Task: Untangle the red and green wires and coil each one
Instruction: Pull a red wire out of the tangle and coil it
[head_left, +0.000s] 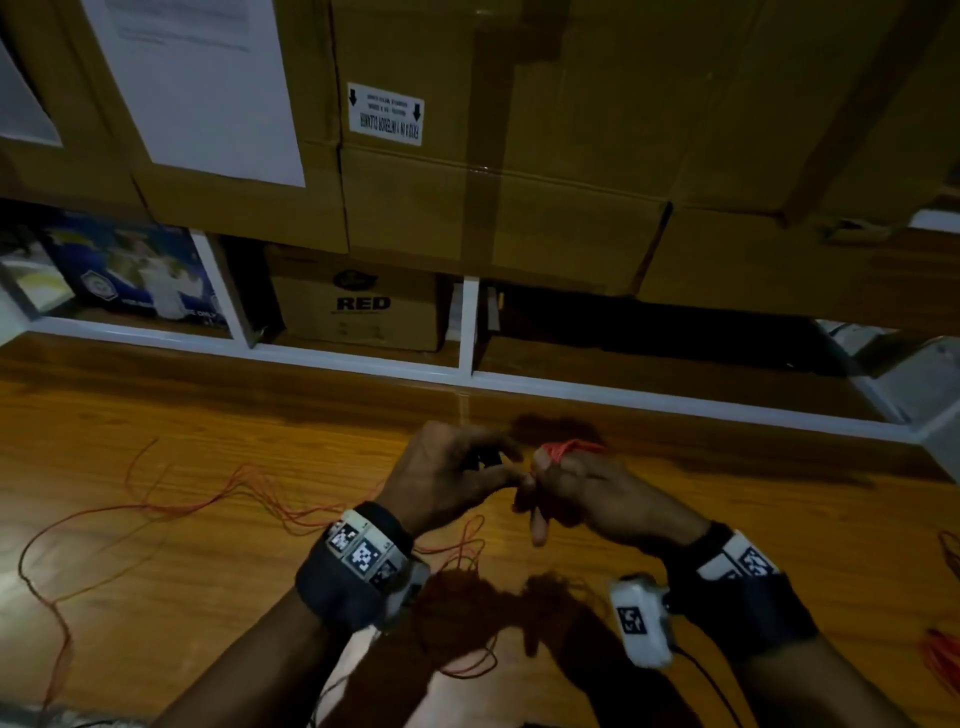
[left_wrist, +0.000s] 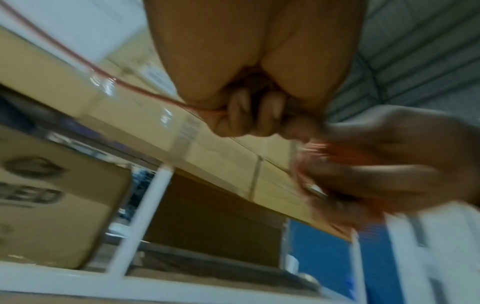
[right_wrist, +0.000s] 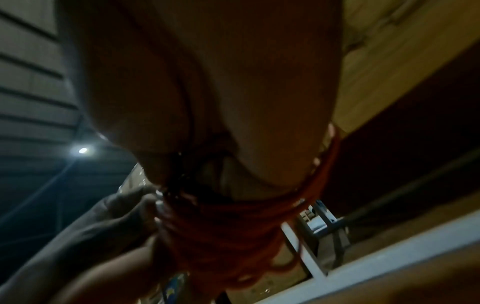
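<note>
Loose red wire (head_left: 249, 483) sprawls across wooden floor (head_left: 156, 571) below cardboard boxes (head_left: 519, 156).

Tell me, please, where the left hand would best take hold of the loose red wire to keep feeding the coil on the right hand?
Probably the free strand just short of the right hand, pinched from the left hand's own side: the strand runs taut into the red coil there, while farther back it sprawls in loops across the wooden floor.

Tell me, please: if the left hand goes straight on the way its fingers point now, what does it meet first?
Most likely the right hand and its red wire coil. The left hand points rightward at them, fingertips almost touching, though exact depth is unclear.
</note>
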